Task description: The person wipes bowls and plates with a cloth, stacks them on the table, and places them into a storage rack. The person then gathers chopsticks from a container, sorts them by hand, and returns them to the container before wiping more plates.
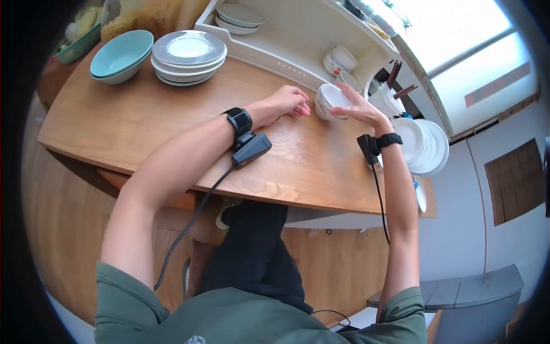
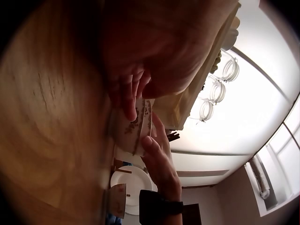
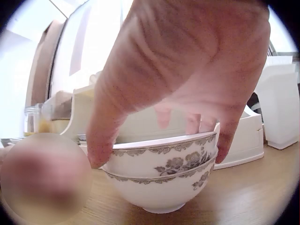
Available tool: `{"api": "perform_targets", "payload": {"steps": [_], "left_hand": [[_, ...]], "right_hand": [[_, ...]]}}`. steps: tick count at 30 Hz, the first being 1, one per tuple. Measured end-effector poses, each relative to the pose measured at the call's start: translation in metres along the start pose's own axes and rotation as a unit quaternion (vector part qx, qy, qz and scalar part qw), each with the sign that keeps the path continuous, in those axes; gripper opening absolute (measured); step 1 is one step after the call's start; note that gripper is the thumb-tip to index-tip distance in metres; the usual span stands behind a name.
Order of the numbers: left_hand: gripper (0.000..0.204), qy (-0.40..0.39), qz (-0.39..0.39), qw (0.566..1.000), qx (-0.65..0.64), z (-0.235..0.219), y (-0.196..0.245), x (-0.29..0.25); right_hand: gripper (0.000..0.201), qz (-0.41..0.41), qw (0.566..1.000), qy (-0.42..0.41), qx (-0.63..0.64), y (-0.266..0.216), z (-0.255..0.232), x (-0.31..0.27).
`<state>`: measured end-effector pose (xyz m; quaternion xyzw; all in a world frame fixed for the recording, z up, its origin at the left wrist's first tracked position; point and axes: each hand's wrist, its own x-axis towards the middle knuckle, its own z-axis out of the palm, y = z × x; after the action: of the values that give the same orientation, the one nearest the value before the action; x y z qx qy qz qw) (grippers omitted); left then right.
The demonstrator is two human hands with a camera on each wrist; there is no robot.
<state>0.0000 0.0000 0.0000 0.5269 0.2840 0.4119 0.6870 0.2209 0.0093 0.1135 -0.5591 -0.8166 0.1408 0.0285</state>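
Two nested white bowls (image 1: 330, 104) with a grey flower pattern stand on the wooden table. Over them the right hand (image 1: 362, 109) spans the rim; in the right wrist view its thumb and fingers grip opposite sides of the upper bowl (image 3: 161, 157), the lower bowl (image 3: 159, 190) beneath. Just left of the bowls, the left hand (image 1: 286, 102) rests at the tabletop with loosely curled fingers and holds nothing. In the left wrist view, the left hand (image 2: 150, 61) hangs in front of the bowls (image 2: 129, 136), and a gap to them cannot be judged there.
Stacked patterned plates (image 1: 189, 49) and teal bowls (image 1: 121, 55) stand at the table's back left. Behind is a white shelf (image 1: 275, 54) with more bowls (image 1: 342, 59). Beside the right wrist are upright white plates (image 1: 427, 146) and a chopstick holder (image 1: 385, 102).
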Motion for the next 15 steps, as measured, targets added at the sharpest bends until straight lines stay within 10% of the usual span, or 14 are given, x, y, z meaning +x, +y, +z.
{"api": "perform_targets", "payload": {"steps": [15], "left_hand": [[0.023,0.132,0.055,0.989,-0.025,0.006,0.003,-0.005]], "right_hand": [[0.095,-0.132,0.984,-0.006,0.117,-0.032,0.019,-0.016]]}}
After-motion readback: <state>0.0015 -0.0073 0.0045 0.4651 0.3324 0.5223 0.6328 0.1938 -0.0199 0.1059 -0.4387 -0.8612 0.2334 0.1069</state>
